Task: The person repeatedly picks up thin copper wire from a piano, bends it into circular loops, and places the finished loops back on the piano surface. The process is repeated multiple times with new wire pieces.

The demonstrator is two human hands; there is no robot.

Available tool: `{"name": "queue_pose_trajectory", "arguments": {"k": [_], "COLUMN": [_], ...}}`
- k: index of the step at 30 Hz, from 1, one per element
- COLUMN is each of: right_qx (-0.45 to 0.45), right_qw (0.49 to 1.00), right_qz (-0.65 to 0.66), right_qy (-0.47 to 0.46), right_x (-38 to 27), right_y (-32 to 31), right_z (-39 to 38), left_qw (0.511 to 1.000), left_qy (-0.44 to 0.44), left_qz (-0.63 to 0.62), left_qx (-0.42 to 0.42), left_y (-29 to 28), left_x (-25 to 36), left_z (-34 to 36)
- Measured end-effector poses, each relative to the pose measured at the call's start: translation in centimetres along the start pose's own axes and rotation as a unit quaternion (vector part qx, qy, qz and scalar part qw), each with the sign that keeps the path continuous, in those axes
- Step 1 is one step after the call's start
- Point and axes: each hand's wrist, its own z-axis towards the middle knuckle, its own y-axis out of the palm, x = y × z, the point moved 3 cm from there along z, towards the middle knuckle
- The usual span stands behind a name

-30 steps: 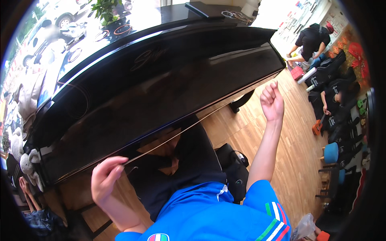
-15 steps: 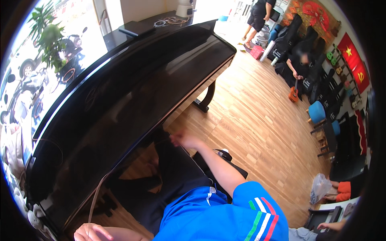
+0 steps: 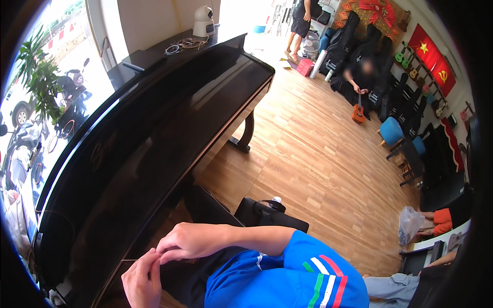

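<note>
My left hand (image 3: 141,281) and my right hand (image 3: 186,241) meet at the fingertips in front of my lap, beside the front edge of a glossy black piano (image 3: 154,159). Thumb and fingers of the left hand are pinched together. A thin, light-coloured cord (image 3: 128,260) sticks out from them toward the piano. My right hand is closed in a pinch against the left fingertips; whatever lies between its fingers is too small or hidden to make out. The piano's lid is down, and its far leg (image 3: 245,134) stands on the wooden floor.
A black bag (image 3: 246,211) lies right of my knees. Coiled cables (image 3: 186,46) and a white camera-like device (image 3: 203,21) rest behind the piano. Farther off, a seated person holds a small guitar (image 3: 358,114) near instrument cases and a blue stool (image 3: 391,131).
My right hand has come back from beneath the piano's front edge to meet my left hand. The left hand has moved up and right. The view has shifted to the right.
</note>
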Motion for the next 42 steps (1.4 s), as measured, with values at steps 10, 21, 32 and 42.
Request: {"name": "queue_pose_trajectory", "arguments": {"k": [10,21,32,42], "right_qx": [-0.063,-0.164,0.208,0.007], "right_qw": [0.995,0.891,0.832,0.979], "right_qz": [0.002,0.423,0.505,-0.157], "right_qy": [0.084,0.009,-0.096,-0.129], "right_x": [0.7,3.7,0.1,0.4], "right_y": [-1.8,-1.8,-0.1,-0.3], "right_z": [-0.7,0.7,4.0,2.1], "left_qw": [0.992,0.981,0.984,0.995], "left_qy": [0.053,-0.023,-0.047,-0.078], "left_qz": [0.093,-0.165,-0.16,-0.06], "left_qx": [-0.06,-0.095,0.066,-0.015], "left_y": [-0.4,0.4,7.4,2.4], "left_x": [-1.7,-5.0,-5.6,-2.4], "left_z": [0.8,0.5,0.5,-0.8]}}
